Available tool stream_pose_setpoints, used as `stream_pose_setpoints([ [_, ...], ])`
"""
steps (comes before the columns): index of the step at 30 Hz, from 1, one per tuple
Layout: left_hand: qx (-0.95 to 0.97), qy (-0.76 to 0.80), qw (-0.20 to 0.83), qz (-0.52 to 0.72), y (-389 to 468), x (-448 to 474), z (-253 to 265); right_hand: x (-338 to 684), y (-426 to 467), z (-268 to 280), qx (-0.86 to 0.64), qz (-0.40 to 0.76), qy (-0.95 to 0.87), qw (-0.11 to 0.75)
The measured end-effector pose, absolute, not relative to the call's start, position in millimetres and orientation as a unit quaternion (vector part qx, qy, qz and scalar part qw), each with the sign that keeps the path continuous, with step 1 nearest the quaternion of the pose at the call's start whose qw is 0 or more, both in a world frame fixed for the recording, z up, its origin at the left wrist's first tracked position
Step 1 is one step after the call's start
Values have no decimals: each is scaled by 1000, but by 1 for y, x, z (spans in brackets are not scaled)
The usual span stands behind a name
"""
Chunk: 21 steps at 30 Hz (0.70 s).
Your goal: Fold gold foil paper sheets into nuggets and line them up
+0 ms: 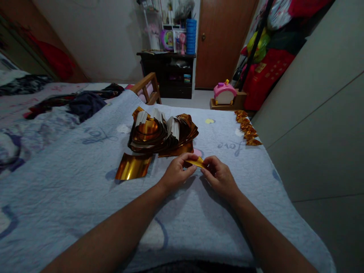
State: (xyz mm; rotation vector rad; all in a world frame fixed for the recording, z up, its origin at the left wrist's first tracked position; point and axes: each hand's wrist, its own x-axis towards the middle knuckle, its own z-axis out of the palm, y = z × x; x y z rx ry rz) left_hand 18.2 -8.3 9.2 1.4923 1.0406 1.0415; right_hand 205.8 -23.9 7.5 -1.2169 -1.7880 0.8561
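Note:
A small piece of folded gold foil paper [196, 162] is pinched between my two hands, just above the bed cover. My left hand [179, 168] grips its left end, with the thumb below and fingers over the top. At the other end, my right hand [219, 174] closes thumb and fingers on it. Beyond my hands lies a thick pile of gold foil paper sheets [159, 132], curled and fanned with pale backs showing. One loose gold sheet [133, 167] rests left of my hands. Several folded gold pieces [247, 128] form a row at the right edge.
The surface is a bed with a pale blue cover [85, 197]. Crumpled clothes [88, 104] lie at the left. A dark cabinet [167, 76] and a brown door [224, 41] stand behind, with a pink toy [224, 93] before the door. A pale wardrobe panel [321, 125] borders the right.

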Motion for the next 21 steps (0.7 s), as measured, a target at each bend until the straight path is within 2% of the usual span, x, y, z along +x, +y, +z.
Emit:
stream_pose_setpoints([
  [21,757,403,342,384,-9,15,12,206,-25,8,-492,319,-711,388],
])
